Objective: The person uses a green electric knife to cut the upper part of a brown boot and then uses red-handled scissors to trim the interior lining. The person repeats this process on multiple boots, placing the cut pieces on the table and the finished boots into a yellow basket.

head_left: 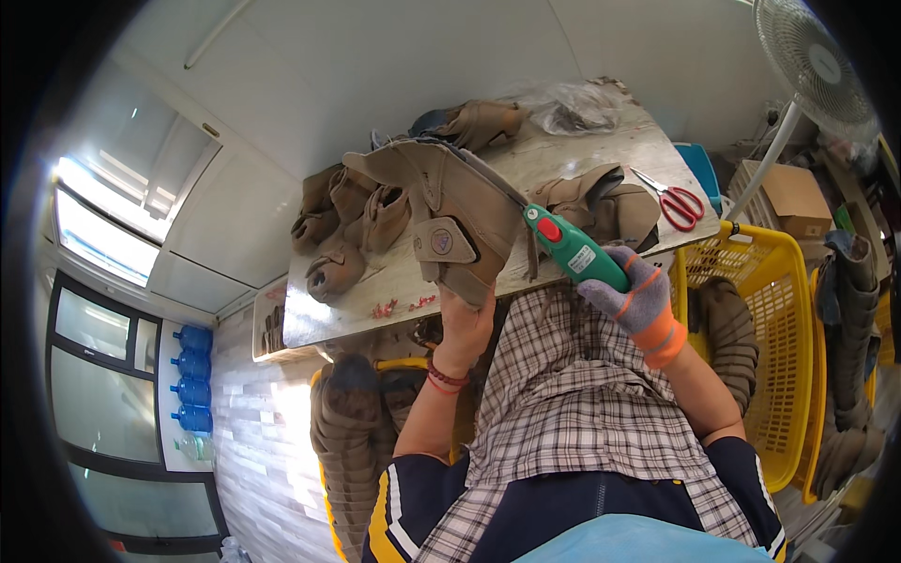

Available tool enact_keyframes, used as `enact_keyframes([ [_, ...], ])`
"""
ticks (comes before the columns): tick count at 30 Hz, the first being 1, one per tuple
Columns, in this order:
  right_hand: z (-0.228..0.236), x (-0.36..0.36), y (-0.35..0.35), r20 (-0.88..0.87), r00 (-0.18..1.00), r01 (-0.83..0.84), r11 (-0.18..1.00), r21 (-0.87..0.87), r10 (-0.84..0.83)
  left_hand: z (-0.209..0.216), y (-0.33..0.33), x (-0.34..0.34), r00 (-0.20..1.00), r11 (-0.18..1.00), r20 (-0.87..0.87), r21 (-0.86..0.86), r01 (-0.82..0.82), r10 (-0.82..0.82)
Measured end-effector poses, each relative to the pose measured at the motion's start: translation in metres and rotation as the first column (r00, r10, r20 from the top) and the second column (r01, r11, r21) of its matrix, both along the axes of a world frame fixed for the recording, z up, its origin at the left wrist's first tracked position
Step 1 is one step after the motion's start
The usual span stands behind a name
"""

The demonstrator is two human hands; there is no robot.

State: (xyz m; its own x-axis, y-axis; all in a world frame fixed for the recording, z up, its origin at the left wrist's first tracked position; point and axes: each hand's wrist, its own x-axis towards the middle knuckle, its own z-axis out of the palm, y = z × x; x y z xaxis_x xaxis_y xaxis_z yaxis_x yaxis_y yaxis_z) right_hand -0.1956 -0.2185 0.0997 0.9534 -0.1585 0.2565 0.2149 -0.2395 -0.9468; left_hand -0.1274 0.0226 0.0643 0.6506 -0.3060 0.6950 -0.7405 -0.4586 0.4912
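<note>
My left hand [464,330], bare with red bracelets at the wrist, holds up a brown shoe upper [441,192] from underneath. A strap with a small round badge crosses its side. In my right hand [643,305], in a grey and orange glove, is a green hand tool with a red button [572,246]. The tool's thin metal tip points up and left and lies along the upper's right edge; I cannot tell whether it touches. My right fingers are wrapped round the tool's handle end.
Several brown uppers [336,272] lie on the worktable [563,155], with red-handled scissors [680,206] and clear plastic [572,111] there too. A yellow basket [788,347] of uppers stands right, another yellow basket [324,479] left. A fan [815,61] is at far right.
</note>
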Motion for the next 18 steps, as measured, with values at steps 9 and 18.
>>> enact_keyframes([
  [9,0.014,0.004,-0.002,-0.124,0.992,0.042,0.997,0.064,-0.033,0.003,-0.004,-0.001,0.98,0.925,0.186,0.38,-0.004,-0.072],
  [18,0.012,0.018,-0.009,-0.059,0.996,0.073,0.987,0.146,-0.065,-0.019,0.008,-0.008,0.989,0.882,0.127,0.472,0.009,-0.078],
])
